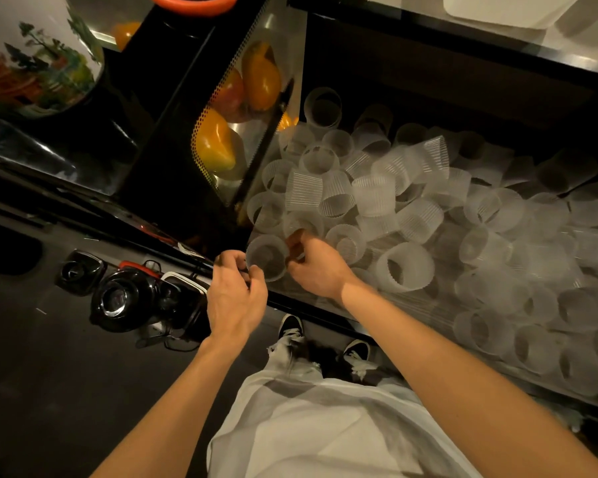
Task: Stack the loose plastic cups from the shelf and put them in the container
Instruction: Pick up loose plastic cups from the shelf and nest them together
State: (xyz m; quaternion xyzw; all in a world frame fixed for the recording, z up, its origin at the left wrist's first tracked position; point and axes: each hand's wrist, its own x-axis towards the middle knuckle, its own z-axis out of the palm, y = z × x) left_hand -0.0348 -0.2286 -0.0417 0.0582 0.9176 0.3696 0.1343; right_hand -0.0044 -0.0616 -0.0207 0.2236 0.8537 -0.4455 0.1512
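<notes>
A big heap of loose translucent ribbed plastic cups [373,194] lies on a low metal shelf [311,305] under a counter. At the shelf's front left corner both hands meet on one cup [268,257], its mouth turned toward me. My left hand [235,294] pinches its near rim with thumb and fingertips. My right hand [316,263] holds its right side with curled fingers. Whether more cups are nested inside it is unclear. No container for the cups is identifiable.
Left of the shelf, a glass display case [235,108] holds yellow and red mangoes. Black blender jars [125,298] stand on the dark floor at the left. A painted white jar [35,53] sits at top left. My shoes [290,327] are below the shelf edge.
</notes>
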